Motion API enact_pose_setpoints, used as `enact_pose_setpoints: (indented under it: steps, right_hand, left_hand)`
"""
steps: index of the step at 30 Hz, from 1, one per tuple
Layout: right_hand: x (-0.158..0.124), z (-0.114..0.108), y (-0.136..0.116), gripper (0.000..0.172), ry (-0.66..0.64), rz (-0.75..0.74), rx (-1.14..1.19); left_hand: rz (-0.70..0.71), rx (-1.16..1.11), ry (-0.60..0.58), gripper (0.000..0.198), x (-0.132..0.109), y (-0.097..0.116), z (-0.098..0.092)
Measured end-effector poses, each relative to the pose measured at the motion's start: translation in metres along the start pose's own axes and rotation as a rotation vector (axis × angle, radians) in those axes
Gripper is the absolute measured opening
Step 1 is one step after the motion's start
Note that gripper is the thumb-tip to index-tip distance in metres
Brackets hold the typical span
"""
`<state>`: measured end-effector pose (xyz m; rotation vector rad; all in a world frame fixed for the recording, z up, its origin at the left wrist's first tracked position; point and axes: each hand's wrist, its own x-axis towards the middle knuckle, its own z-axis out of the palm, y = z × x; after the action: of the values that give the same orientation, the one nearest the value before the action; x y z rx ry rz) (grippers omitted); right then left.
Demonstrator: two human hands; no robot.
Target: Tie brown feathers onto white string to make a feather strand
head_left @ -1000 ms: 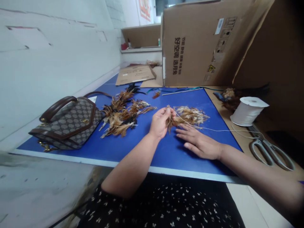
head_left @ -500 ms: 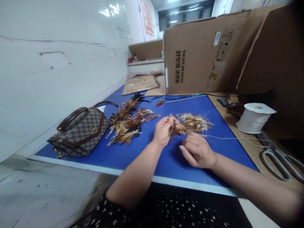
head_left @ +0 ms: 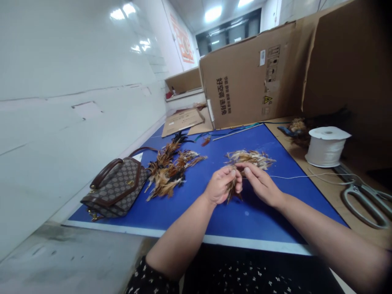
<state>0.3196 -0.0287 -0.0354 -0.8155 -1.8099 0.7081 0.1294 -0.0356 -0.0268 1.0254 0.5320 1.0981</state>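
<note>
My left hand (head_left: 222, 185) pinches a small bunch of brown feathers (head_left: 232, 194) between thumb and fingers, tips hanging down. Close against it, my right hand (head_left: 263, 187) has its fingers bent toward the top of the bunch, with thumb and forefinger near each other. A thin white cord (head_left: 294, 177) runs from the right side of the table to my right hand; its exact path between the fingers is hidden. Just behind the hands lies a pile of tan and white feathers (head_left: 254, 158) on the blue mat (head_left: 190, 212).
Brown and black feather strands (head_left: 167, 171) lie left of my hands, beside a patterned handbag (head_left: 118, 190). To the right stand a white cord spool (head_left: 326, 148) and scissors (head_left: 364, 200). A large cardboard box (head_left: 245, 90) and flat cardboard (head_left: 183, 121) are at the back.
My right hand has come up and left to the feather bunch, its fingers opening out from a fist-like curl. My left hand still holds the bunch. The camera view has shifted.
</note>
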Motion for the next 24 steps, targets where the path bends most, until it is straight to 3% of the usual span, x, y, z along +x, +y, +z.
enact_pose_setpoints:
  steps: [8, 17, 24]
  right_hand:
    - [-0.003, 0.002, 0.000, 0.062, -0.138, 0.075, 0.141]
    - [-0.001, -0.004, 0.014, 0.044, 0.095, 0.051, 0.018]
    - [-0.005, -0.004, 0.011, 0.037, 0.056, -0.041, -0.056]
  left_hand:
    - [0.012, -0.055, 0.013, 0.043, 0.001, 0.003, 0.000]
    - [0.021, -0.013, 0.087, 0.044, 0.004, 0.000, -0.002]
    - [0.052, 0.079, 0.159, 0.053, 0.009, -0.009, -0.007]
